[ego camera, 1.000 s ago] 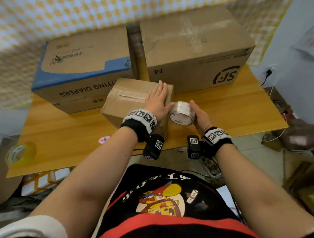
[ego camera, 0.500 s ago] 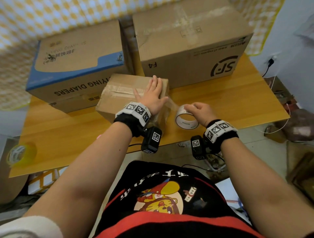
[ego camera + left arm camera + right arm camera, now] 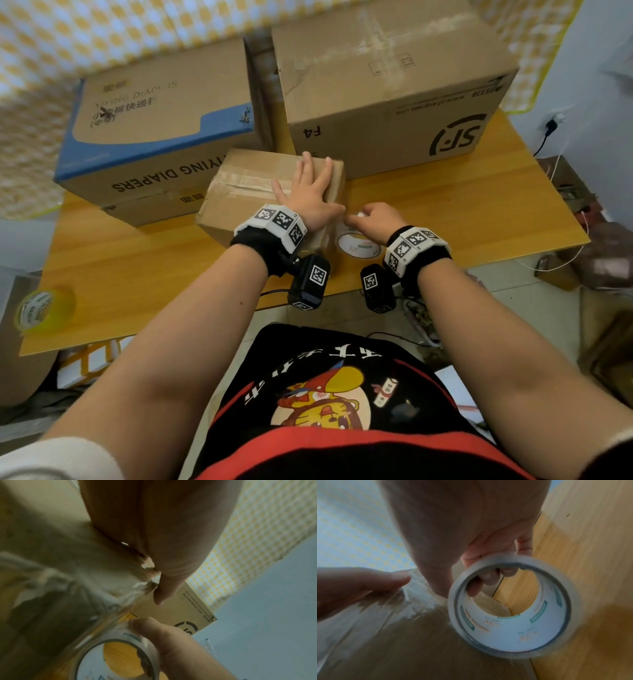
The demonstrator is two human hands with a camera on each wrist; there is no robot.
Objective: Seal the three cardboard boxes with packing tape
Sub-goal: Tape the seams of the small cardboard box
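Observation:
A small cardboard box [image 3: 239, 202] sits on the wooden table [image 3: 445, 212] in front of me, clear tape running along its top seam. My left hand [image 3: 308, 192] lies flat on its right end, fingers straight, pressing the tape down. My right hand [image 3: 373, 219] grips the clear tape roll [image 3: 358, 243] beside the box's right side, fingers hooked through the core [image 3: 488, 580]. A strip of tape [image 3: 385, 608] stretches from the roll over the box edge. Behind stand a blue-trimmed diaper box [image 3: 161, 130] and a large SF box [image 3: 394, 89].
A yellow tape roll [image 3: 42, 310] lies at the table's near left corner. A checked cloth [image 3: 102, 34] hangs behind the boxes. A cable and plug [image 3: 551, 126] hang off the right of the table; clutter lies on the floor there.
My right hand has brought the roll back in against the box's right side and lower. My left hand stays flat on the box top.

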